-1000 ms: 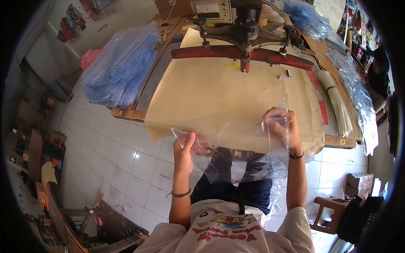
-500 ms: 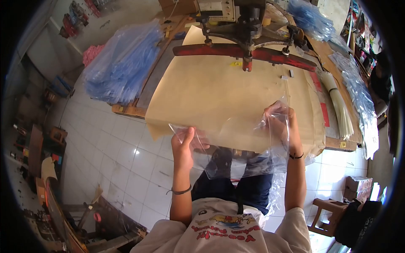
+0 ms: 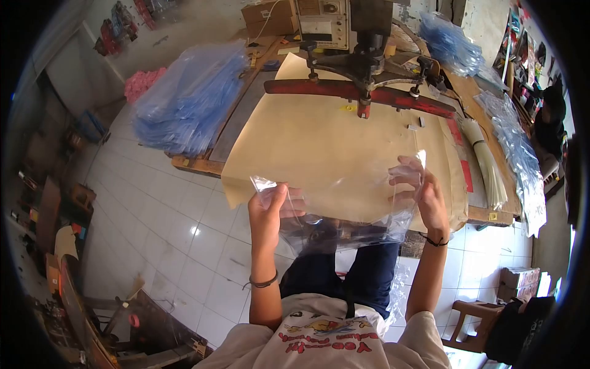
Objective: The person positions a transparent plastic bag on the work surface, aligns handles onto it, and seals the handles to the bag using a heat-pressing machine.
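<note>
A clear plastic sheet (image 3: 350,212) stretches between my two hands, over the front edge of the brown paper (image 3: 319,141) on the table. My left hand (image 3: 270,212) pinches its left corner, thumb on top and fingers behind the film. At the sheet's right side is my right hand (image 3: 421,194), its fingers spread and curved behind or against the film. Beyond the hands, the red bar (image 3: 295,87) of a black press hangs over the paper. Small pieces (image 3: 421,122) lie on the paper at the right.
Blue plastic sheets (image 3: 190,98) are stacked at the table's left. A bundle of pale strips (image 3: 485,163) and more clear plastic (image 3: 513,154) lie on the right. A brown stool (image 3: 476,323) stands at lower right, beside a partly visible person in black (image 3: 522,332).
My right hand has spread its fingers, which were curled on the sheet before. My left hand keeps its pinch. The camera view has shifted slightly, so the table appears lower.
</note>
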Demonstrator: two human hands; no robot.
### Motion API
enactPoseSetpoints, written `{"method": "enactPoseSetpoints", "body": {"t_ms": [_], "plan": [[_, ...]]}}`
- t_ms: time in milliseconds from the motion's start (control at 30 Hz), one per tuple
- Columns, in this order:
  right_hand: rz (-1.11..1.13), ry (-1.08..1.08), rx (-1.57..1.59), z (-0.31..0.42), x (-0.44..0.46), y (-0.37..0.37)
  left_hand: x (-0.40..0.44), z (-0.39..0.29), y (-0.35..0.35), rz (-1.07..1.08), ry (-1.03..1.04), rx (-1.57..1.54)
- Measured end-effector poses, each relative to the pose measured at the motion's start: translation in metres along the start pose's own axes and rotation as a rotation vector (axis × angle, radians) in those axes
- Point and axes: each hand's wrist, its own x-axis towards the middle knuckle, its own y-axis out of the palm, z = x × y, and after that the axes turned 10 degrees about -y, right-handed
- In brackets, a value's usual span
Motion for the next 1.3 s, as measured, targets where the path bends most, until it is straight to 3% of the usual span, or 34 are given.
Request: {"method": "enactPoseSetpoints", "body": {"t_ms": [67,200,333,467,567,667,867,1067,1133,1300], "plan": [[-0.101,0.019,-0.243,0.011,-0.004,0.014,-0.003,-0.001,-0.004,0.058,0.007,0.033],[-0.126,-0.022,-0.381,0.006,-0.002,0.0,-0.01,-0.004,-0.01,0.124,-0.021,-0.042],[-0.139,0.082,-0.485,0.009,-0.008,0.012,-0.011,0.004,-0.019,0.08,0.055,0.014],[0.08,0.095,-0.482,0.019,-0.013,0.011,-0.013,0.004,-0.016,-0.103,-0.066,-0.093],[0.202,0.093,-0.312,0.02,-0.02,0.009,-0.006,0.003,-0.014,-0.236,-0.018,0.016],[0.092,0.102,-0.296,0.018,-0.019,0.016,-0.003,0.005,-0.018,-0.249,0.0,0.074],[-0.146,0.105,-0.515,0.002,-0.011,0.02,0.013,0.019,-0.012,-0.134,0.262,0.174],[-0.319,0.019,-0.559,-0.016,0.012,0.007,0.047,-0.012,0.011,-0.035,0.515,0.389],[-0.418,0.092,-0.584,-0.015,0.021,0.007,0.067,-0.013,0.016,-0.028,0.493,0.499],[-0.423,0.058,-0.691,-0.024,0.028,0.003,0.1,0.001,0.024,-0.031,0.407,0.657]]}}
